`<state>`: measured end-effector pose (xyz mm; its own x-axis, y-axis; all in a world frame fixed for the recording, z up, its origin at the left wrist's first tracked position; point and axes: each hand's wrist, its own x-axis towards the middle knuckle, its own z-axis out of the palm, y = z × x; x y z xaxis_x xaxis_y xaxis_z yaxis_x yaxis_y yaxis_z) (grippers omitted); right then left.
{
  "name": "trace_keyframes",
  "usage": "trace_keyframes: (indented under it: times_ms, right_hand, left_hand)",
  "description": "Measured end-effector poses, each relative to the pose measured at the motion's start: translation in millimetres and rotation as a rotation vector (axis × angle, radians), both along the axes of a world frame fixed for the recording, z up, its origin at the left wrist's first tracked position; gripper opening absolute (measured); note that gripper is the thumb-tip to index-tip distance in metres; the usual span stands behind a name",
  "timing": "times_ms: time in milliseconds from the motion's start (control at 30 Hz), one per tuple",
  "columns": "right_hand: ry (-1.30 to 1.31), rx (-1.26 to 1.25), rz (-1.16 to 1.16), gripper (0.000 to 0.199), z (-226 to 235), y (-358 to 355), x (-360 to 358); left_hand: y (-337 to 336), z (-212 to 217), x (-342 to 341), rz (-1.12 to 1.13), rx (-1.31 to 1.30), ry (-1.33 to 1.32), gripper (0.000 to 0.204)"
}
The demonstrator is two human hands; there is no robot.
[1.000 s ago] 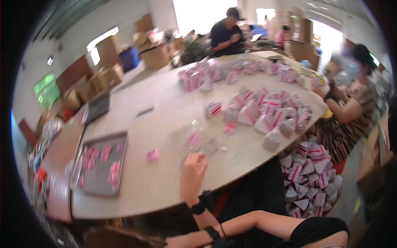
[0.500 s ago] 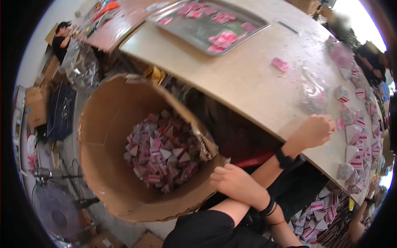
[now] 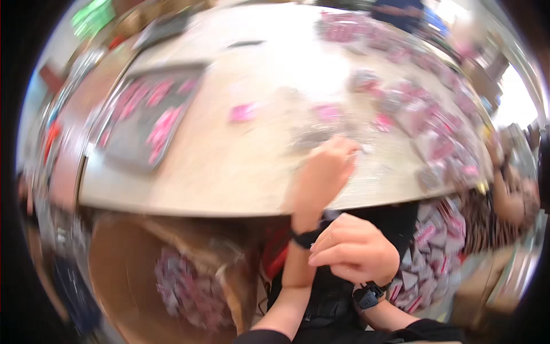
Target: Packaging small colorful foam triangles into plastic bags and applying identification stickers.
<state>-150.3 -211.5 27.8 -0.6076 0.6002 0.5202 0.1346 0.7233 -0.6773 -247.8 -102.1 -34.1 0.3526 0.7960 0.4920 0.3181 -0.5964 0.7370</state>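
At the far left below the table I see a round cardboard drum (image 3: 123, 275), brown and matte, with a heap of small pink-and-white packets (image 3: 192, 292) in it; motion blur smears them into soft wedges. Above it, a flat dark tray (image 3: 123, 152) lies on the pale, smooth table (image 3: 229, 172), carrying more pink packets in loose rows. One lone pink packet (image 3: 242, 112) sits on bare tabletop right of the tray.

Near the middle, my left hand (image 3: 323, 172) rests on the table edge, its fingers curled narrow, on or just beside a crinkled clear plastic bag (image 3: 312, 135). The bag looks glossy and creased; I cannot tell whether the fingers grip it. A black band circles that wrist.

Just below and right, my right hand (image 3: 352, 252) hangs over my lap, fingers folded in loosely on themselves; I cannot tell if anything lies inside. It wears a black band too.

Farther right, a blurred pile (image 3: 435, 132) of pink-and-white packets spreads across the table, and more fill a container (image 3: 429, 258) beside my knee. At the right rim, another person's arm (image 3: 510, 195) reaches the table.
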Motion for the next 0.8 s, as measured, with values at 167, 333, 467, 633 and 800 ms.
trace_keyframes:
  times_ms: [167, 333, 467, 633, 800]
  right_hand:
    - [-0.052, 0.158, -1.323, 0.017, -24.0, -8.1, 112.3]
    - [-0.188, 0.324, -1.838, 0.046, -67.7, -17.9, 181.1]
    - [-0.047, 0.141, -1.776, 0.060, -86.5, -11.7, 186.1]
    - [0.527, -0.095, -1.205, 0.060, -81.6, -18.7, 179.2]
    - [0.663, -0.155, -0.835, 0.068, -57.3, -29.6, 163.4]
  left_hand:
    - [-11.4, 7.4, 67.7, -0.265, -0.058, 0.000, 0.017]
    - [-38.8, 11.9, 111.1, -0.413, -0.193, 0.107, 0.017]
    - [-46.4, 10.5, 135.2, -0.465, -0.248, -0.017, 0.034]
    - [-57.1, 20.0, 152.5, -0.270, -0.054, -0.023, 0.059]
    - [-58.9, 36.6, 141.1, -0.315, -0.228, -0.342, 0.070]
